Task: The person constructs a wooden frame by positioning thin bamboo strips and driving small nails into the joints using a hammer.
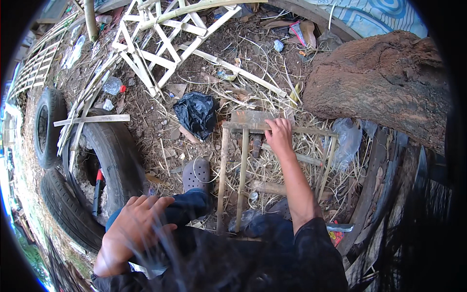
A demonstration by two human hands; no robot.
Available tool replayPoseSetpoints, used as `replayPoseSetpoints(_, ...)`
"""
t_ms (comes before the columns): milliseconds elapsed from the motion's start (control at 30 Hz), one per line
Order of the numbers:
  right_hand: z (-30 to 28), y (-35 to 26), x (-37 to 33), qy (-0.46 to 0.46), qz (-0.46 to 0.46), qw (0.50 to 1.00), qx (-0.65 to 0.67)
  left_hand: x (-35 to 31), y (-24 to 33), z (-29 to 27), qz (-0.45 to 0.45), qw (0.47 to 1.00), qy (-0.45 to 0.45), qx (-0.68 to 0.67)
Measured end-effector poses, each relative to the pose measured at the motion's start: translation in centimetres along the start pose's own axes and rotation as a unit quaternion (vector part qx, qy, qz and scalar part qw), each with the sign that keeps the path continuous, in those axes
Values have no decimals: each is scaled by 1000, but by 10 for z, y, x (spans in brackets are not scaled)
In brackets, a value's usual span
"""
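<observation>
A small frame of wooden or bamboo slats (244, 170) stands in front of me, between my legs. My right hand (279, 136) reaches out to its far bar, fingers curled over the edge of a flat piece of wood (248, 118) there. Close to my body on the left, my left hand (141, 221) rests over my bent knee. Its fingers are stretched out and hold nothing. A grey clog (196, 176) shows on my left foot; my right foot is partly hidden behind the frame.
Old tyres (116, 151) lie at left, with a red-and-black handled tool (98, 192) inside one. Past the frame are a black plastic bag (196, 114) and a pale bamboo lattice (168, 46). A thick tree trunk (379, 80) juts in from the right. Bamboo shavings (301, 151) litter the soil.
</observation>
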State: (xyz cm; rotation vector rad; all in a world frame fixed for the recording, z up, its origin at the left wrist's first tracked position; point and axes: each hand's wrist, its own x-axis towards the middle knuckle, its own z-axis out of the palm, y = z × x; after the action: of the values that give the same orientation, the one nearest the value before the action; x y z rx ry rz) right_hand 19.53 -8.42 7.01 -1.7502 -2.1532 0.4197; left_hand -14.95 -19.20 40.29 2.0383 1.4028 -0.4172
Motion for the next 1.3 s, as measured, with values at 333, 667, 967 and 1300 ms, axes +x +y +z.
replayPoseSetpoints(333, -30, 19, -4, -105, -21, 993, 38, 10, 7, -3, -10, 1000, -15, -11)
replayPoseSetpoints(667, -53, 82, -24, -149, 75, 986, -4, 20, 22, -2, -27, 1000, -6, -3)
replayPoseSetpoints(967, -56, 94, -18, -145, 55, 988, 23, 25, 29, 3, -26, 1000, -3, 1)
replayPoseSetpoints(1300, -104, 37, -31, 63, -167, 983, -34, 21, 16, 3, -35, 999, -4, -7)
